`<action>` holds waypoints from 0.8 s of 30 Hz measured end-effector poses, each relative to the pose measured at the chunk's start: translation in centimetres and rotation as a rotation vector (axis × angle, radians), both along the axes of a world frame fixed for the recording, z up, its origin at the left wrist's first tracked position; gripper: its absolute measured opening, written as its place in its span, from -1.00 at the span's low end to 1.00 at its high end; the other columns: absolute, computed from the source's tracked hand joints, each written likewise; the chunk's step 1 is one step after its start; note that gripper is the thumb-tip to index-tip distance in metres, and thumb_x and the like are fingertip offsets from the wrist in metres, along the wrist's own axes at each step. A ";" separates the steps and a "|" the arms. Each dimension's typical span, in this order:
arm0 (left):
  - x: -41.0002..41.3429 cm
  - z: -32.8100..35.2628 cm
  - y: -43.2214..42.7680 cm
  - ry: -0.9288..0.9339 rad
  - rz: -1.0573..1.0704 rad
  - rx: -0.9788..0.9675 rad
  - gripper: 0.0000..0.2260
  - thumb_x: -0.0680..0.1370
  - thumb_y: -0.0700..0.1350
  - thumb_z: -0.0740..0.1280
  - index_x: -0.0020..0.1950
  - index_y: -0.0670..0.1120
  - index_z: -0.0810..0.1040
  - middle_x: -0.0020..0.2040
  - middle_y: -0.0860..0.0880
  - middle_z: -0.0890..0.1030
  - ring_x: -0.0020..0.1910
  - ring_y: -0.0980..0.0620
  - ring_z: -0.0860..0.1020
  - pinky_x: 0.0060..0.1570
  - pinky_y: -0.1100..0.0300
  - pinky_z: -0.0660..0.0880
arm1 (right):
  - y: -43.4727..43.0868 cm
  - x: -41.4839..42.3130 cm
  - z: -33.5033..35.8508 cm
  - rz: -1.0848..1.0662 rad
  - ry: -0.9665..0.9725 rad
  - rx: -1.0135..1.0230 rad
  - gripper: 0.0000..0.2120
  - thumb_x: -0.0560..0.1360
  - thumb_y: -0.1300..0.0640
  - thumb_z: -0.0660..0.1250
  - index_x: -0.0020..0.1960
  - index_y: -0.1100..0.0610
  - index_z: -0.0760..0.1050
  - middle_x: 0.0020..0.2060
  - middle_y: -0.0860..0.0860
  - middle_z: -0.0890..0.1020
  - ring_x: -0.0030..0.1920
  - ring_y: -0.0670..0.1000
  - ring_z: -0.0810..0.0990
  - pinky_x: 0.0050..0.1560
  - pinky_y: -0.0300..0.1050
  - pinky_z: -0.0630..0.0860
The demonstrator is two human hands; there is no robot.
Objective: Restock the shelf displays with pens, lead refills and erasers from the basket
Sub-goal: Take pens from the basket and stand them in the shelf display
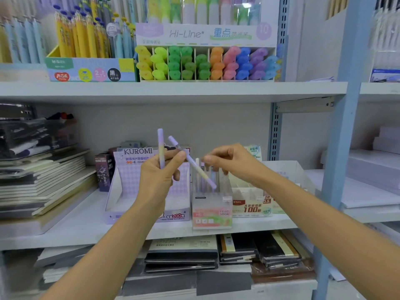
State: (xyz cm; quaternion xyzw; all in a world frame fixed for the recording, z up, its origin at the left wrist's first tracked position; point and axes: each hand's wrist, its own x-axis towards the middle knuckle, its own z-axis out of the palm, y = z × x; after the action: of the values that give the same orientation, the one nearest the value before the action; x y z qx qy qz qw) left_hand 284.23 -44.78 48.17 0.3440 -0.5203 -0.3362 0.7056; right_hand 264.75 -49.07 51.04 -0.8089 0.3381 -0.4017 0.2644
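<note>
Pens [160, 148], two of them, sit gripped in my left hand [160, 176], one upright, one slanting toward the clear box [212, 211] so I can feed them in. My right hand [227, 159] hovers, fingers bent, over those standing inside; whether it pinches one I cannot tell.

The two slim pastel lilac pens [160, 148] look like smooth matt plastic; the frosted translucent pen box [212, 213] is plastic, slightly glossy; the purple chequered display carton [129, 191] is printed cardboard; the pale grey shelf board [86, 231] looks like smooth painted metal.
</note>
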 end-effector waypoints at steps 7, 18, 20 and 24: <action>-1.2 0.6 0.2 -0.210 -0.059 -0.049 -0.94 0.53 -0.19 0.40 -0.11 -0.07 0.66 -0.35 0.03 0.64 -0.52 0.16 0.39 -0.50 0.40 0.34 | 0.2 2.6 2.1 0.099 -0.068 -0.115 -0.87 0.53 0.05 0.37 0.00 0.04 0.66 -0.14 -0.04 0.70 -0.12 -0.10 0.63 -0.09 -0.24 0.54; 1.4 -0.7 -1.1 -0.208 -0.180 0.117 -0.76 0.68 -0.10 0.14 0.12 -0.13 0.58 -0.39 0.00 0.51 -0.41 0.08 0.48 -0.43 0.25 0.35 | -3.9 1.4 -0.3 -0.246 -0.218 -0.091 -0.94 0.53 0.21 0.37 -0.01 0.19 0.58 -0.17 0.15 0.68 -0.20 0.03 0.70 -0.13 -0.21 0.64; 1.8 -1.1 -1.2 -0.210 -0.179 0.121 -0.76 0.66 -0.04 0.17 0.16 -0.07 0.60 -0.44 0.03 0.39 -0.49 0.07 0.38 -0.51 0.30 0.29 | -4.6 2.2 -1.3 -0.264 -0.183 -0.085 -0.91 0.52 0.23 0.39 -0.01 0.23 0.59 -0.19 0.15 0.69 -0.20 0.04 0.71 -0.10 -0.14 0.65; 2.2 -1.5 -1.4 -0.145 -0.230 0.166 -0.76 0.67 -0.04 0.16 0.15 -0.07 0.59 -0.41 0.05 0.27 -0.51 0.10 0.20 -0.54 0.32 0.17 | -5.6 3.5 -2.2 -0.287 -0.062 -0.169 -0.91 0.52 0.22 0.39 -0.05 0.26 0.61 -0.23 0.15 0.70 -0.24 -0.01 0.70 -0.11 -0.14 0.66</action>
State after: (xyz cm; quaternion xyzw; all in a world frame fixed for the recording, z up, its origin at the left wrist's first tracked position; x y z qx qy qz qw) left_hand 286.45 -46.14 46.66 0.3628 -0.5763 -0.4310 0.5921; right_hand 268.28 -54.66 48.80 -0.7589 0.4068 -0.4873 0.1455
